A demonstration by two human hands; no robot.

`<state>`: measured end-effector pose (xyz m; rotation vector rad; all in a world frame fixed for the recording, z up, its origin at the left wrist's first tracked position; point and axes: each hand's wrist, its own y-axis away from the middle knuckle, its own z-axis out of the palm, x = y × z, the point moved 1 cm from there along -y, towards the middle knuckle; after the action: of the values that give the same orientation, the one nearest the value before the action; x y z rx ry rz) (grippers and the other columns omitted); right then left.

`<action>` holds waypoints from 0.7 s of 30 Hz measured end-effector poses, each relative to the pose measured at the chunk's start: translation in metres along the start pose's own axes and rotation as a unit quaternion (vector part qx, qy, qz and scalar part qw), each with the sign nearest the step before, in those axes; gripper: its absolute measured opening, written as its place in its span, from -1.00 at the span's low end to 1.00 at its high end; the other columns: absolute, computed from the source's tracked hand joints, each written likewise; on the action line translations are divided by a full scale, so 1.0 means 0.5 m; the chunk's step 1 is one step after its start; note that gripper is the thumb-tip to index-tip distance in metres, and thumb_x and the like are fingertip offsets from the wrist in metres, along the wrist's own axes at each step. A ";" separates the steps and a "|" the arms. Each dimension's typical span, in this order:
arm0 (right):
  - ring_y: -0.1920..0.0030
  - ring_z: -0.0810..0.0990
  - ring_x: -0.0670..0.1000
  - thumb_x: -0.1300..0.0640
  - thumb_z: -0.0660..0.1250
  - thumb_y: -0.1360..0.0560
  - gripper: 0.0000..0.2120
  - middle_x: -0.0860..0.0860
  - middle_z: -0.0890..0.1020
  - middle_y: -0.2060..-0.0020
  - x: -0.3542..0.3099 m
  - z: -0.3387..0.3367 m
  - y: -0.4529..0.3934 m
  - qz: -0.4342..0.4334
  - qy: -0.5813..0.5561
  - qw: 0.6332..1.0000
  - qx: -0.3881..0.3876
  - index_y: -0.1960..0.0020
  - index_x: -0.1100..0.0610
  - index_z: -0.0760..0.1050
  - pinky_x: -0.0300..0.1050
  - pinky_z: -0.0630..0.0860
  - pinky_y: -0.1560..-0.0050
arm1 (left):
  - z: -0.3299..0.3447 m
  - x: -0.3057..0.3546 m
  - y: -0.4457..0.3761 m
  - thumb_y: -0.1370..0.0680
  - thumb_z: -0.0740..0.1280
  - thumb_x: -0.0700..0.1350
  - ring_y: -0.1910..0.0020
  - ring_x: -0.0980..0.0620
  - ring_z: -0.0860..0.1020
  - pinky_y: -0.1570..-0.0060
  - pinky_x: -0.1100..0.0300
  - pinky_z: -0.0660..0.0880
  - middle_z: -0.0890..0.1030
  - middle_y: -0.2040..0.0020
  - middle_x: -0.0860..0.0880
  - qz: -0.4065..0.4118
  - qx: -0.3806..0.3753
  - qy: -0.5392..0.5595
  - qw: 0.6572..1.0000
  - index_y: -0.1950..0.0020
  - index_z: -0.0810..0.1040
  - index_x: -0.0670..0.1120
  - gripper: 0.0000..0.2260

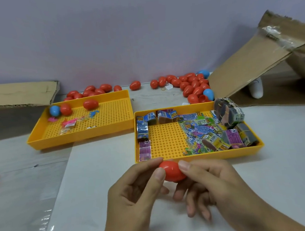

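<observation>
**White table (107,172), red egg (172,171) pinched between both hands**

Pale wall (124,36) fills the background on my feed, and the table runs from it to the near edge, where the hands work. I see the red egg held just above the table near that edge, lying sideways, right in front of the right tray's (214,155) front wall. The left hand (133,192) grips the egg's left end, with its thumb on top and its fingers curled underneath. The right hand (212,183) grips the other end the same way, thumb on top and fingers tucked below. Both grips are narrow and closed on the egg, and the two thumbs sit close together on its shell. I cannot tell whether the egg's halves are joined or parted.

Inside the right tray I see printed leaflets (199,130) heaped toward its right side and banded bundles (229,113) at its far right corner. More packets (143,134) line its left wall. The left tray (77,138) sits farther back and to the left, apart from the right one. It holds a blue egg (54,110) touching one loose egg (66,109) in its far left corner, plus small toy bags (68,124).

Along the table's far edge lies a pile (191,85) of eggs, mostly red. An open box (253,66) leans at the far right corner, and flat cardboard (20,94) lies at the far left.
</observation>
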<state>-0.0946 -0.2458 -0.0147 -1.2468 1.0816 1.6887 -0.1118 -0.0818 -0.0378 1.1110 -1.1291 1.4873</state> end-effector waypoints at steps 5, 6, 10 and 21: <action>0.51 0.56 0.05 -0.12 0.34 -0.44 -0.64 0.18 0.66 0.35 0.001 0.003 0.002 0.004 0.004 1.000 -0.001 0.17 0.20 0.62 -0.28 0.33 0.62 | 0.000 -0.001 0.002 -0.23 0.57 0.19 0.33 -0.08 0.67 0.21 0.05 0.64 0.71 0.21 -0.17 -0.009 -0.001 0.005 1.000 -0.02 0.74 0.08 -0.59; 0.51 0.56 0.05 -0.13 0.35 -0.44 -0.63 0.17 0.65 0.35 0.001 0.004 0.001 0.002 0.006 1.000 0.001 0.16 0.21 0.61 -0.28 0.33 0.62 | 0.000 -0.001 0.002 -0.22 0.57 0.20 0.33 -0.08 0.68 0.22 0.09 0.64 0.72 0.20 -0.17 -0.005 0.003 0.001 1.000 -0.02 0.74 0.09 -0.58; 0.49 0.53 0.06 -0.19 0.40 -0.37 -0.62 0.13 0.66 0.33 0.000 0.002 0.000 -0.014 0.018 1.000 0.014 0.14 0.15 0.63 -0.27 0.34 0.61 | 0.000 -0.005 0.002 -0.27 0.57 0.06 0.30 -0.09 0.70 0.25 0.27 0.59 0.74 0.16 -0.10 0.005 0.022 -0.019 1.000 0.04 0.75 0.12 -0.73; 0.57 0.55 0.03 -0.14 0.36 -0.42 -0.69 0.17 0.64 0.41 -0.006 -0.001 0.007 -0.017 0.016 1.000 0.018 0.30 0.07 0.61 -0.30 0.32 0.64 | 0.010 0.008 0.010 -0.19 0.50 0.18 0.58 -0.08 0.52 0.48 0.15 0.54 0.58 0.45 -0.17 -0.038 0.029 -0.013 0.999 0.26 0.73 -0.06 -0.67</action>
<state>-0.0971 -0.2479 -0.0114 -1.2669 1.0991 1.6230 -0.1166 -0.0869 -0.0337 1.2031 -1.0564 1.4578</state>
